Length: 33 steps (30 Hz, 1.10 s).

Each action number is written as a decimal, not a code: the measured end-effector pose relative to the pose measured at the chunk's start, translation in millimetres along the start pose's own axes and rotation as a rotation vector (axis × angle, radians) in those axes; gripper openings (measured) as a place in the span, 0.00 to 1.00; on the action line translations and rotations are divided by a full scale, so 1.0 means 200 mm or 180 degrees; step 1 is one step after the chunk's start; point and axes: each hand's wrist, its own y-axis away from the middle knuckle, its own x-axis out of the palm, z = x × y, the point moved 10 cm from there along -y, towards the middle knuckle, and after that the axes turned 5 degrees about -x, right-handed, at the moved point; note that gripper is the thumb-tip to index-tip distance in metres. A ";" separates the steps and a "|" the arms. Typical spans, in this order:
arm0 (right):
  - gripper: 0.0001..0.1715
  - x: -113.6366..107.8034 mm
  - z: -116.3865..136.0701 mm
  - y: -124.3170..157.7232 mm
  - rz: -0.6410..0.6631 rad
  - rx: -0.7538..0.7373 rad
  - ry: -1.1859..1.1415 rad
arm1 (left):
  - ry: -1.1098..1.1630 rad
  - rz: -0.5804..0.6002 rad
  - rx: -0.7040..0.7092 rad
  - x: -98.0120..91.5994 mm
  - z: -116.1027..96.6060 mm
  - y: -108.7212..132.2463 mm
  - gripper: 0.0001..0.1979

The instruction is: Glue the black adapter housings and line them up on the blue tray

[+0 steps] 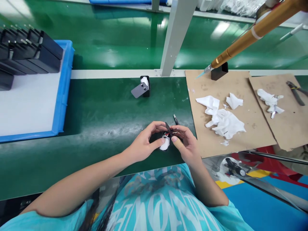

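Observation:
Near the table's front edge, my left hand [143,143] is closed around a small black case with white material [165,145] in its opening. My right hand [190,147] pinches a thin dark plate [168,128] tilted up at the case's far end. Something small and red, perhaps wire, shows between plate and case; the fingers cover most of the rest. A slim black pen-like tool [176,119] lies just beyond my right fingers. Farther back stands another small black case [147,91], white material inside, with a loose grey plate [139,90] leaning at its mouth.
At left, a blue-rimmed tray [63,96] holds several black cases [43,53]. At right, crumpled white wipes [227,123] lie on cardboard [202,141]. An orange-brown dispenser with a blue tip [235,46] slants over a black box [220,72]. Pliers [296,93] lie far right. A metal post [176,35] rises behind.

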 end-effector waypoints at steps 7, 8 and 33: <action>0.24 0.02 -0.02 0.02 0.0205 0.0085 0.0010 | -0.0116 0.0181 0.0058 0.01 0.04 0.02 0.17; 0.26 0.03 -0.02 0.03 0.0218 0.0094 0.0010 | -0.0163 0.0238 0.0091 0.02 0.04 0.02 0.19; 0.21 0.07 -0.09 0.02 0.0426 0.0450 -0.0422 | -0.0854 0.0786 0.0180 0.06 0.01 0.02 0.36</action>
